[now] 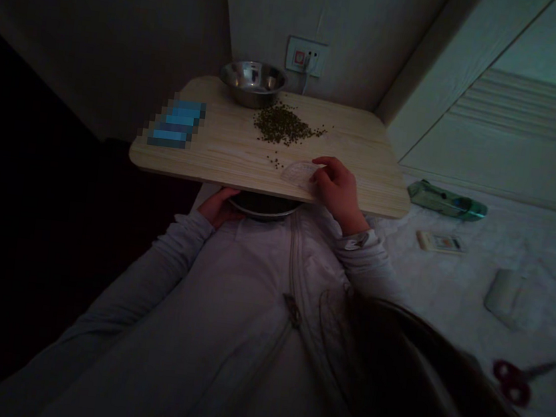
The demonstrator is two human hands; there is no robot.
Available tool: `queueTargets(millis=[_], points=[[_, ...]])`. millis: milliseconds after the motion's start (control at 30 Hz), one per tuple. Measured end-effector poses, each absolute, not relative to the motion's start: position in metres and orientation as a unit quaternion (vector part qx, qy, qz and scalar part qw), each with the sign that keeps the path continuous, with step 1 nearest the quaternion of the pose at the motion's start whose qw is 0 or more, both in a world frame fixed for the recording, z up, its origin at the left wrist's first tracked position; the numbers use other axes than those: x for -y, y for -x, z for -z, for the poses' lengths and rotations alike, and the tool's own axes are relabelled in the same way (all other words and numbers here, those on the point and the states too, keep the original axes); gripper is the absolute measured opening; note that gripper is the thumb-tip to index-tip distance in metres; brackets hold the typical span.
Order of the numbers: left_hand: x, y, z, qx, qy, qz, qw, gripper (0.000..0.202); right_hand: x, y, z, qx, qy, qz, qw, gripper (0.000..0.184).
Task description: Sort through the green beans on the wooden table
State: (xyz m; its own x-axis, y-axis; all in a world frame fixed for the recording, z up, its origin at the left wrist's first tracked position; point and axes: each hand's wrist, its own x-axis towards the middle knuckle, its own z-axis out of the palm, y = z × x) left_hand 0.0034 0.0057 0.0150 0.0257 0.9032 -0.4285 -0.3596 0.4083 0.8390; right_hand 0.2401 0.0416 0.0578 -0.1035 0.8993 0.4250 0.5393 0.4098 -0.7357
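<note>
A small wooden table [214,151] stands over my lap. On it lies a pile of small dark green beans [282,125], with a few stray beans nearer me. My right hand [336,190] rests at the table's near edge, fingers closed on a clear plastic protractor-like piece [299,173] lying flat on the wood. My left hand [218,207] is below the table edge, holding the rim of a dark bowl [264,207] that sits mostly hidden under the table. A steel bowl [252,82] stands at the table's far edge.
A blurred blue object [176,123] lies on the table's left. On the white bedding to the right lie a green bottle [447,202], a small card [441,242], a white roll [503,298] and red-handled scissors [514,381]. A wall socket [305,56] sits behind the table.
</note>
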Motion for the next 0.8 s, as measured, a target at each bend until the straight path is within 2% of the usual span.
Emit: queueTargets(millis=[800], points=[[-0.0071, -0.0007, -0.0107, -0.512, -0.277, -0.468, 0.665, 0.026, -0.0412, -0.2401, -0.0576, 0.721, 0.502, -0.196, 0.435, 0.025]])
